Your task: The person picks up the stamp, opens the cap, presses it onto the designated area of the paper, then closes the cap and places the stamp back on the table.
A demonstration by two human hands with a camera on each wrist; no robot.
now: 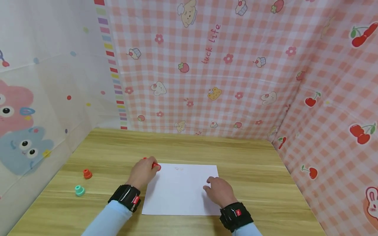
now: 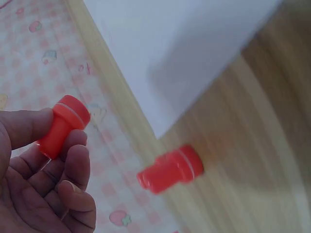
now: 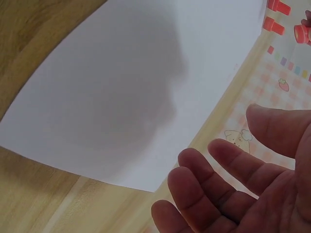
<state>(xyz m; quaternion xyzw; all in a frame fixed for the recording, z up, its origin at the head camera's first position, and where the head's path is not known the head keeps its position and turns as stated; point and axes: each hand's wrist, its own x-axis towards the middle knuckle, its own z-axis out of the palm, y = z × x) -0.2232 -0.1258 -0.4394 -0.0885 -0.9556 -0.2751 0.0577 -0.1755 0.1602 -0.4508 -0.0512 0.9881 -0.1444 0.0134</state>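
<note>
Two words, "luck life" (image 1: 211, 43), are running up the pink checked cloth (image 1: 171, 77) behind the wooden surface (image 1: 265, 200), while red labels (image 1: 136, 200) are showing on both black wrist straps (image 1: 125, 196), their lettering too small to read. The left hand (image 1: 142, 172) is pinching a red knob-shaped piece (image 2: 64, 125) between thumb and fingers, closed only to the piece's width, and is holding it up by the far left corner of the white paper (image 1: 177, 198). Another red piece (image 2: 175, 167) is resting on the surface just beside that corner. The right hand (image 1: 220, 190) is hanging over the paper's right edge, its fingers loosely bent, its thumb standing well apart from them, and is gripping nothing. Faint marks (image 1: 178, 168) are showing along the paper's far edge. Toward the surface's left edge, a red stepped piece (image 1: 87, 174) and a teal piece (image 1: 79, 190) are standing near each other.
</note>
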